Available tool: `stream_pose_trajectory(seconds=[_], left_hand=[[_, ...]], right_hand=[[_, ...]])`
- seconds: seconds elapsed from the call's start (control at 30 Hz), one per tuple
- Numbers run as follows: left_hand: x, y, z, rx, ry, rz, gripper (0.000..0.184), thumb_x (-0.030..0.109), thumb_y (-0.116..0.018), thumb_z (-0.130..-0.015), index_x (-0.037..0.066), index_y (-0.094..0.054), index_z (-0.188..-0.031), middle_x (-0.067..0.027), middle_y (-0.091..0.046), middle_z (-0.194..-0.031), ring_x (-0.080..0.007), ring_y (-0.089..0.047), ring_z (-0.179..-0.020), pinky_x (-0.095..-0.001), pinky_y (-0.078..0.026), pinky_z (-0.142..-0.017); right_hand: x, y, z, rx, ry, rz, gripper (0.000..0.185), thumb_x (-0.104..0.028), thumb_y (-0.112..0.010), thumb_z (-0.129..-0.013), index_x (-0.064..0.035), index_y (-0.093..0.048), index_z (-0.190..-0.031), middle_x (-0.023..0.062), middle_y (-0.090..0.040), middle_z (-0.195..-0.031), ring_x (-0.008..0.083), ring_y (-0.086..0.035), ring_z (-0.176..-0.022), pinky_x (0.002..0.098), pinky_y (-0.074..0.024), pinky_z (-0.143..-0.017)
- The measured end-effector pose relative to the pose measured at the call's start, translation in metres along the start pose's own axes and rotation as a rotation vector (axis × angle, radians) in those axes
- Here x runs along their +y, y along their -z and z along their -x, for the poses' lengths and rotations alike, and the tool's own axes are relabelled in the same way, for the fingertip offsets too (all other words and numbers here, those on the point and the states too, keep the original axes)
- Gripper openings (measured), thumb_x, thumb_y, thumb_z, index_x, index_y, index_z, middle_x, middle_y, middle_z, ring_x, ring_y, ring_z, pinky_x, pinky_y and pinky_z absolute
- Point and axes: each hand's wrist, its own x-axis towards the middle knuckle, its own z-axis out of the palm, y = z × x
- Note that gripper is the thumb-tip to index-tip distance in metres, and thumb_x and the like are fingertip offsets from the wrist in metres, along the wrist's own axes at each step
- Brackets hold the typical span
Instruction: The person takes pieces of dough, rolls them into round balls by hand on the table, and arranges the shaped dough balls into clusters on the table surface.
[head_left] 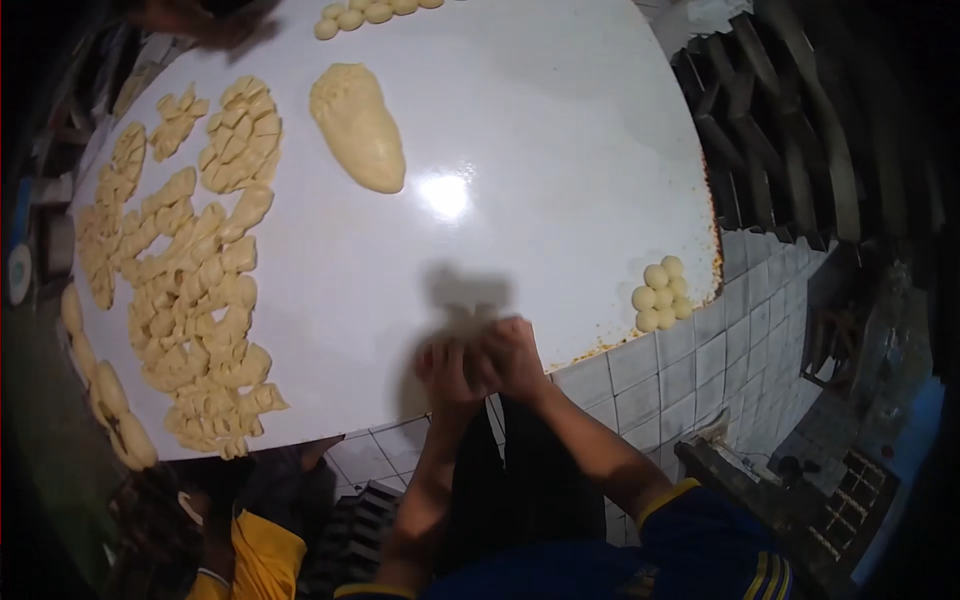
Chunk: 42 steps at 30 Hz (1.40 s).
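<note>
My left hand and my right hand are close together over the near edge of the white table. Both have their fingers curled inward. Whatever lies between them, if anything, is hidden by the fingers and shadow. Off to the right, near the table's corner, sits a small cluster of round dough balls. Farther back lies a long, smooth lump of dough. Many cut dough pieces are spread in a thick band along the left side.
Another row of dough balls lies at the far edge. A co-worker's hand blurs at the top left. Someone in a yellow garment is at the lower left. Dark stacked metal pans stand beyond the right edge, by a tiled surface.
</note>
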Motion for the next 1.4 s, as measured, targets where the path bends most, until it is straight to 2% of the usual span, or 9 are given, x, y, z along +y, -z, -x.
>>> stream_pose_trajectory(seconds=[0.07, 0.17, 0.3, 0.53, 0.7, 0.97, 1.17, 1.3, 1.4], left_hand=[[-0.034, 0.018, 0.046, -0.045, -0.165, -0.185, 0.032, 0.024, -0.087, -0.085, 0.010, -0.067, -0.105, -0.0127, -0.067, -0.116, -0.0371, -0.064, -0.116, -0.0547, -0.045, -0.098], [-0.077, 0.055, 0.014, -0.113, 0.211, -0.074, 0.028, 0.023, -0.085, -0.088, 0.010, -0.064, -0.102, -0.0126, -0.065, -0.110, -0.0372, -0.061, -0.110, -0.0552, -0.043, -0.097], [-0.028, 0.020, -0.071, 0.019, 0.135, -0.141, 0.026, 0.021, -0.083, -0.090, 0.007, -0.064, -0.101, -0.0113, -0.065, -0.104, -0.0384, -0.060, -0.108, -0.0544, -0.044, -0.099], [-0.065, 0.041, 0.045, -0.116, -0.062, -0.206, 0.024, 0.023, -0.087, -0.090, 0.011, -0.069, -0.103, -0.0101, -0.068, -0.109, -0.0371, -0.064, -0.113, -0.0546, -0.048, -0.099], [-0.056, 0.018, -0.062, 0.073, -0.008, -0.178, 0.024, 0.020, -0.083, -0.090, 0.011, -0.064, -0.099, -0.0125, -0.065, -0.108, -0.0392, -0.060, -0.108, -0.0552, -0.044, -0.094], [-0.067, 0.040, 0.032, -0.051, -0.035, -0.194, 0.021, 0.022, -0.083, -0.090, 0.010, -0.068, -0.098, -0.0124, -0.067, -0.107, -0.0394, -0.061, -0.107, -0.0557, -0.046, -0.096], [-0.025, 0.010, -0.069, -0.040, 0.132, -0.167, 0.021, 0.020, -0.079, -0.089, 0.008, -0.070, -0.104, -0.0148, -0.068, -0.112, -0.0423, -0.060, -0.112, -0.0542, -0.048, -0.100], [-0.024, 0.000, 0.031, -0.024, -0.072, -0.072, 0.034, 0.024, -0.082, -0.089, 0.007, -0.076, -0.118, -0.0158, -0.071, -0.123, -0.0420, -0.063, -0.120, -0.0549, -0.047, -0.111], [-0.095, 0.036, 0.051, -0.135, 0.054, -0.201, 0.034, 0.031, -0.093, -0.086, 0.011, -0.072, -0.103, -0.0135, -0.070, -0.114, -0.0394, -0.063, -0.112, -0.0549, -0.047, -0.097]], right_hand=[[0.027, 0.025, 0.028, -0.015, 0.137, 0.043, 0.025, -0.019, -0.088, -0.086, -0.0130, -0.076, -0.107, 0.0089, -0.069, -0.111, 0.0361, -0.062, -0.101, 0.0488, -0.0488, -0.091], [0.066, 0.057, 0.007, 0.071, 0.110, 0.272, 0.025, -0.017, -0.090, -0.082, -0.0157, -0.071, -0.097, 0.0035, -0.067, -0.103, 0.0328, -0.061, -0.099, 0.0480, -0.0490, -0.088], [0.044, -0.004, -0.064, 0.192, -0.018, 0.256, 0.017, -0.021, -0.086, -0.090, -0.0156, -0.072, -0.097, 0.0079, -0.066, -0.100, 0.0353, -0.062, -0.101, 0.0507, -0.0491, -0.089], [0.054, 0.036, 0.040, 0.030, 0.091, 0.131, 0.012, -0.019, -0.087, -0.092, -0.0154, -0.075, -0.094, 0.0026, -0.069, -0.100, 0.0334, -0.065, -0.105, 0.0493, -0.0503, -0.091], [0.041, 0.025, -0.056, 0.251, 0.061, 0.198, 0.015, -0.016, -0.090, -0.088, -0.0168, -0.075, -0.091, 0.0015, -0.069, -0.095, 0.0307, -0.065, -0.094, 0.0474, -0.0492, -0.087], [0.062, 0.031, 0.049, -0.083, 0.041, 0.034, 0.020, -0.023, -0.090, -0.088, -0.0163, -0.071, -0.091, 0.0042, -0.067, -0.098, 0.0322, -0.064, -0.098, 0.0493, -0.0512, -0.092], [0.036, -0.005, -0.062, 0.298, 0.112, 0.246, 0.018, -0.017, -0.090, -0.084, -0.0159, -0.072, -0.084, 0.0028, -0.069, -0.095, 0.0321, -0.063, -0.095, 0.0490, -0.0491, -0.089], [0.008, 0.010, -0.003, 0.155, 0.081, -0.035, 0.018, -0.021, -0.092, -0.082, -0.0150, -0.076, -0.087, 0.0041, -0.066, -0.091, 0.0314, -0.065, -0.099, 0.0493, -0.0512, -0.089], [0.052, 0.043, 0.027, -0.181, 0.016, 0.023, 0.017, -0.023, -0.092, -0.083, -0.0165, -0.077, -0.088, 0.0032, -0.068, -0.091, 0.0314, -0.066, -0.100, 0.0494, -0.0513, -0.089]])
